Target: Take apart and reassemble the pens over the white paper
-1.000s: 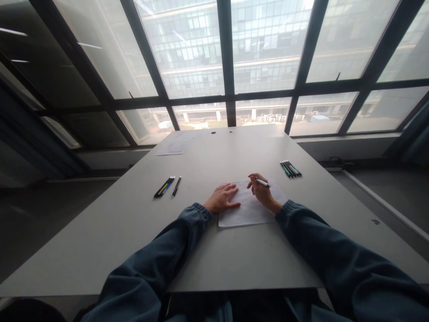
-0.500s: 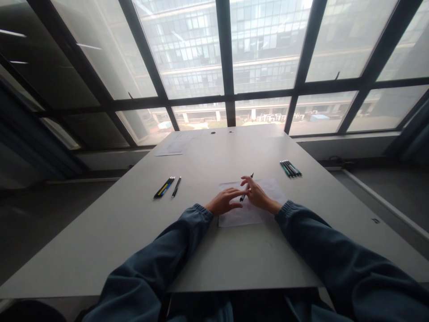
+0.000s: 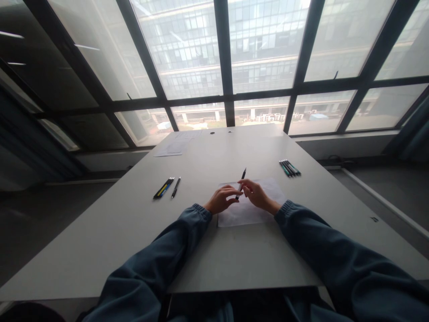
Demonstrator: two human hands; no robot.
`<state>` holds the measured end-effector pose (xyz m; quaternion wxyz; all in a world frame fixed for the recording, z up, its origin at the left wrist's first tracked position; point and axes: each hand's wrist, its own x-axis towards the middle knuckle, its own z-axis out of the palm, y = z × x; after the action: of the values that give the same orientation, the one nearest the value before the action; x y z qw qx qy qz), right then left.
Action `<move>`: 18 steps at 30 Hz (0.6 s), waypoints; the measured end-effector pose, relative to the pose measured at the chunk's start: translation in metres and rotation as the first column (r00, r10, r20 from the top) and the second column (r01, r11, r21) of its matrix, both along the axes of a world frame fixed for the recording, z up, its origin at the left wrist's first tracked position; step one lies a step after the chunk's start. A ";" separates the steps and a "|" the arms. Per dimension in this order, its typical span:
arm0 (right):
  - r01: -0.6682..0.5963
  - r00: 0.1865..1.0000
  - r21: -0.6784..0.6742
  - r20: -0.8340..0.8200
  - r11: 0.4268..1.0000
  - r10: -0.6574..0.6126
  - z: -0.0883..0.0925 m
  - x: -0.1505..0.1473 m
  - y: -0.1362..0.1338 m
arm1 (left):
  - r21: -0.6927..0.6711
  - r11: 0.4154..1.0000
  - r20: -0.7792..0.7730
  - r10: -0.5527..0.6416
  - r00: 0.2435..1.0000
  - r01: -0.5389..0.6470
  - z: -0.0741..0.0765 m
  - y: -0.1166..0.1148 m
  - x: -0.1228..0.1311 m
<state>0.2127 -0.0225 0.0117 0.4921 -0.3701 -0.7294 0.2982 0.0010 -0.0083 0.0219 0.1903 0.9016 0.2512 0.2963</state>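
Hands meeting over a sheet of paper (image 3: pixel 250 213), pen (image 3: pixel 241 177) between them.
Dark blue sleeves (image 3: pixel 174 243) come up over the near edge of the grey table (image 3: pixel 100 241). The left hand (image 3: pixel 219 201) is curled at the pen's lower end, though whether it is pinching cannot be told. The right hand (image 3: pixel 258 197) grips the shaft in its fingertips, and the pen is raised above the paper, tip tilted away. Further out, a few pens (image 3: pixel 163 188) and a single black one (image 3: pixel 176 186) lie to the left, and a row of pens (image 3: pixel 290 168) to the right. A second sheet (image 3: pixel 171 148) lies by the windows (image 3: pixel 187 53).
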 end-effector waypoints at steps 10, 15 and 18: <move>0.065 0.969 -0.094 -0.232 0.993 -0.085 0.009 -0.002 0.011 | -0.029 1.000 -0.091 -0.011 0.996 0.008 -0.001 -0.001 -0.001; 0.094 0.892 -0.213 -0.417 0.972 -0.178 0.018 0.019 0.032 | -0.019 1.000 -0.036 0.012 0.999 -0.013 -0.005 -0.001 -0.001; 0.181 0.864 -0.215 -0.432 0.960 -0.260 0.023 0.040 0.045 | 0.008 1.000 -0.017 0.011 1.000 -0.011 -0.007 0.000 -0.001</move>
<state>0.2527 0.0224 0.0343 0.6475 -0.4108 -0.5184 0.3784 0.0003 -0.0087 0.0146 0.1829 0.9034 0.2568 0.2906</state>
